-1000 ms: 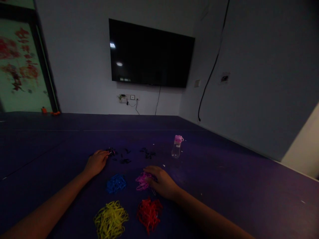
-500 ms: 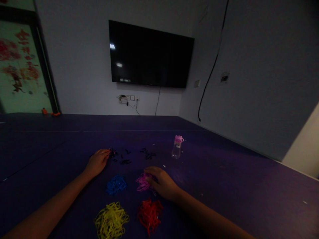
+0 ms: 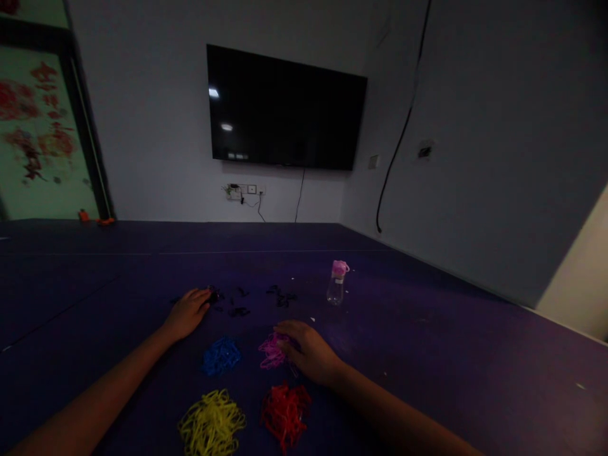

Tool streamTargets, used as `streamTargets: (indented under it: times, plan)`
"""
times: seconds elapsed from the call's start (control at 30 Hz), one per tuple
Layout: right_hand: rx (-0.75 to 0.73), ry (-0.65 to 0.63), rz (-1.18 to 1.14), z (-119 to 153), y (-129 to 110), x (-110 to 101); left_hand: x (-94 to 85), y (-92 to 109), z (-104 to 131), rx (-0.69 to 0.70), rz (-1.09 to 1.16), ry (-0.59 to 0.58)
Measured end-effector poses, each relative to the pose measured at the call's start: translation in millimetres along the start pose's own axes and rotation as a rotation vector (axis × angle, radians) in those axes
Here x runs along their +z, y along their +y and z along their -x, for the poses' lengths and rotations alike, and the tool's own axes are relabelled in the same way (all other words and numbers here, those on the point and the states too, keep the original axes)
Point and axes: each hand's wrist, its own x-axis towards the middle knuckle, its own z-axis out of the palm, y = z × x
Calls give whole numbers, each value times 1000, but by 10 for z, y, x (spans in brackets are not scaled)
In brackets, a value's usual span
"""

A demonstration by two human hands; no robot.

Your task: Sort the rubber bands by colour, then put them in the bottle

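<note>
My left hand [image 3: 189,313] reaches forward with its fingers stretched out, the tips at a small cluster of black pieces [image 3: 213,295]. More black pieces [image 3: 239,311] lie scattered just to its right. My right hand [image 3: 308,351] rests over the right side of a pile of pink rubber bands [image 3: 272,351], thumb apart from the fingers, which partly cover the pile. A heap of blue bands [image 3: 221,356] lies between my two hands. Nearer to me are a yellow band pile [image 3: 212,423] and a red one [image 3: 285,415].
A clear bottle with a pink lid [image 3: 335,288] stands upright beyond my right hand. Another group of black pieces [image 3: 282,297] lies left of it. White scraps [image 3: 312,320] dot the purple surface [image 3: 427,354]. A television [image 3: 287,107] hangs on the far wall.
My left hand has shifted slightly, and the pinkish bit seen at its fingertips no longer shows. The right hand stays over the pink bands. The view has tilted a little.
</note>
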Motion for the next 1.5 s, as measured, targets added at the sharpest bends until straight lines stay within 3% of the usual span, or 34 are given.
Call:
streamTargets:
  times: [0.23,0.43,0.7,1.13,1.5]
  plan:
    - [-5,-6,7,-3,10,3,84,-74,-14,-58,30,-41]
    - [2,-13,9,-1,5,1,55,-48,-11,-64,74,-51]
    - [-6,-19,20,0,16,6,-49,6,-12,-73,241,90]
    - [7,-47,36,1,-30,-27,-207,17,30,-339,384,202]
    - [-6,-39,28,-7,-23,-22,-283,105,91,-295,446,264]
